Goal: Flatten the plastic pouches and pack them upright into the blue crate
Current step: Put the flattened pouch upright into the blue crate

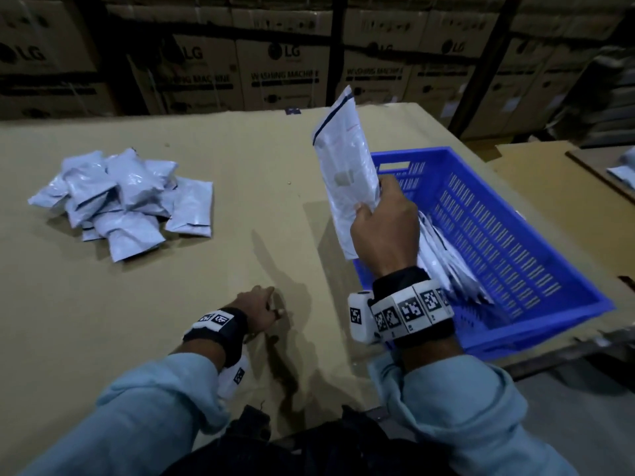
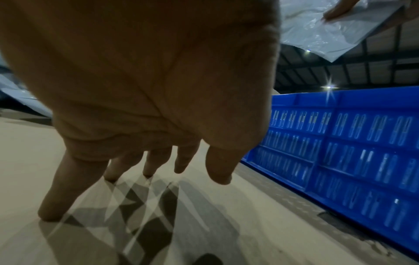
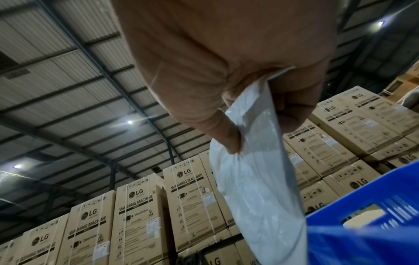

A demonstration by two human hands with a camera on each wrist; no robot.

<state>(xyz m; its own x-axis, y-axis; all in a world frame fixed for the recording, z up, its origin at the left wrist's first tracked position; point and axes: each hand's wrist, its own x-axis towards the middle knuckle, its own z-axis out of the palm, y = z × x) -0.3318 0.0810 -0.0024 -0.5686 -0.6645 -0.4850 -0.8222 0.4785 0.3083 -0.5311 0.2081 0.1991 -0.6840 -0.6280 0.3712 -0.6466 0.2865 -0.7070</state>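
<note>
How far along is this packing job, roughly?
Early, I'd judge. Done: a few pouches already stand leaning at the near end of the blue crate, most of which shows bare. In hand: the right hand grips one flattened pouch above the crate, while the left hand rests fingertips on the cardboard table. Left: a pile of pouches waits across the table.

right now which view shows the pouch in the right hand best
The head view: the whole pouch shows, held upright in the right hand. The right wrist view shows only a strip by the fingers; the left wrist view, one corner.
</note>
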